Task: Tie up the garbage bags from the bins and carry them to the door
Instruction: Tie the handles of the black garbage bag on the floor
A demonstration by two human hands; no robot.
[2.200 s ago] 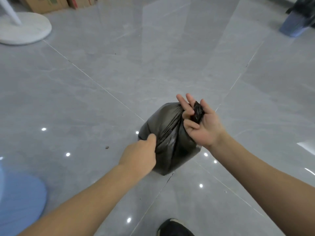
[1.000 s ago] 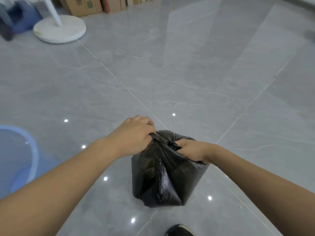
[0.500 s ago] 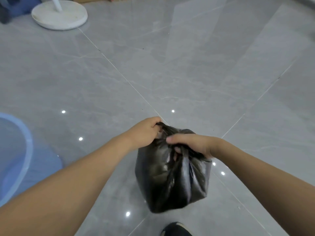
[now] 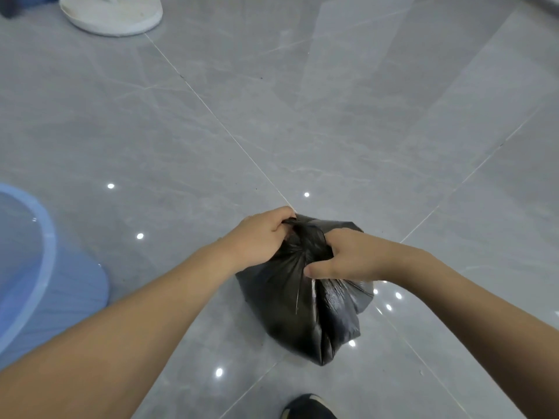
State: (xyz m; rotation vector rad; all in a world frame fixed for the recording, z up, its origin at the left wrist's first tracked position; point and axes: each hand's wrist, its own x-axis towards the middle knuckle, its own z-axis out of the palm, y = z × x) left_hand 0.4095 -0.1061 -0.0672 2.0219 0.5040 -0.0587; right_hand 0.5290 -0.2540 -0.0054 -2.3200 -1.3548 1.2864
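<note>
A black garbage bag (image 4: 305, 309) hangs low over the grey tiled floor, full and bunched at the top. My left hand (image 4: 260, 237) grips the gathered plastic on the left side of the bag's neck. My right hand (image 4: 348, 257) grips the neck from the right, thumb pointing left across the plastic. The two hands sit close together with the twisted top between them. The knot itself is hidden among my fingers.
A light blue bin (image 4: 33, 267) stands at the left edge. A white round base (image 4: 112, 16) sits on the floor at the top left. My dark shoe (image 4: 308, 408) shows at the bottom. Glossy grey floor (image 4: 363, 116) stretches ahead.
Both hands have moved from the bag's side and tail to its gathered neck and worked closer together. The bag has swung slightly right, and my view has tilted down.
</note>
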